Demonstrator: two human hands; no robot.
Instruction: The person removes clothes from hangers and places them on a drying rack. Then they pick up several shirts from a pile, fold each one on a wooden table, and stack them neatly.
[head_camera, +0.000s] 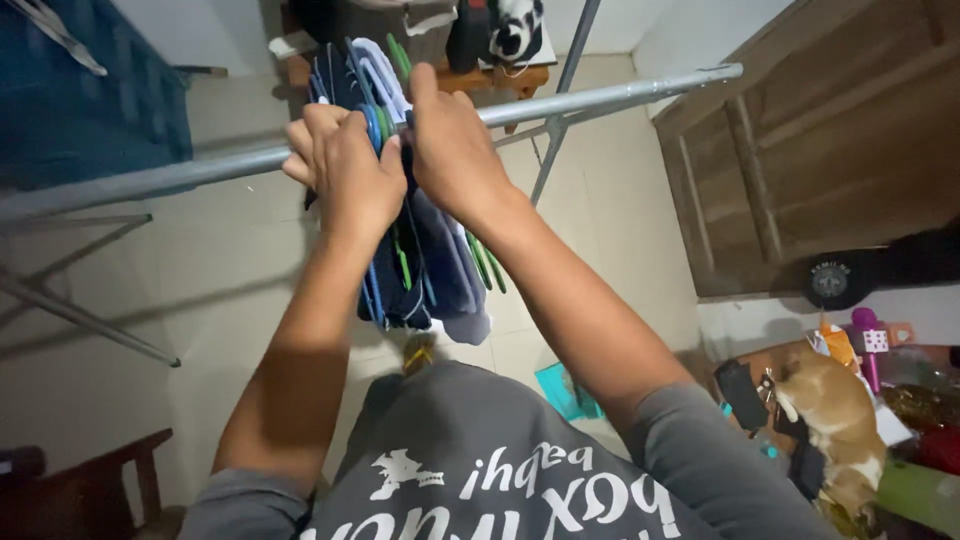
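A bunch of dark garments (425, 265) on blue and green hangers (385, 120) is hanging from the grey metal rail (600, 98) of a clothes rack, packed tightly together near the middle of the rail's visible run. The cloth is showing navy, black and a paler grey-blue fold at the right, with thin green hanger arms sticking out below on that side.

The left hand (345, 170) is closing over the hanger tops at the rail, fingers curled and pressed together around the hooks; exactly which hook it is pinching cannot be told. The right hand (450, 140) is lying against the right side of the same bunch, fingers held straight and together, the forefinger pointing up past the rail; whether it is clasping anything cannot be told.

To the left of the bunch the rail is running bare toward the frame's slanted legs (80, 310); to the right it is running bare to its open end, near a brown wooden door (800, 150). Pale floor tiles (230, 260) are lying under the rack. A ginger and white cat (835, 420) is sitting at the lower right among small toys, well apart from the rack, and a dark wooden chair (110, 480) is standing at the lower left corner.
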